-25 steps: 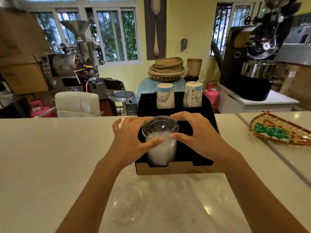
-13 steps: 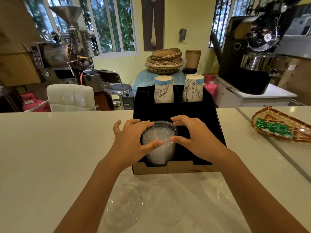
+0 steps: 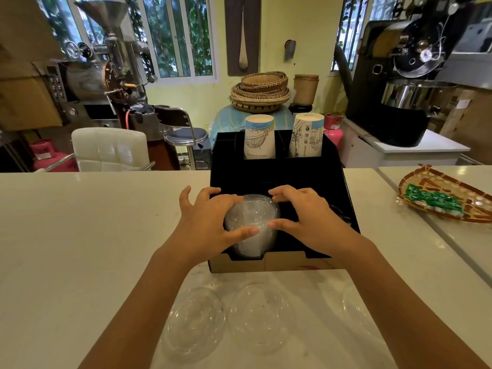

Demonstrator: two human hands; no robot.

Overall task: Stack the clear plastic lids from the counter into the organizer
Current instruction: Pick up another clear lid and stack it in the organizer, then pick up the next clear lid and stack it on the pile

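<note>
Seating lid stack (image 3: 251,225) into organizer (image 3: 277,177), left hand (image 3: 205,225) and right hand (image 3: 306,219) gripping it. Next: let go, fetch lids (image 3: 259,315) in front of organizer, on bench (image 3: 80,235).

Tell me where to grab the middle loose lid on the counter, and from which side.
Take the middle loose lid by its thin outer rim, coming from above. It seems to lie dome-up on the counter, so fingertips on opposite rim edges probably work best; squeezing the dome would likely flex it.

Paper cups (image 3: 259,137), woven tray (image 3: 447,197), white chair (image 3: 110,149).
</note>
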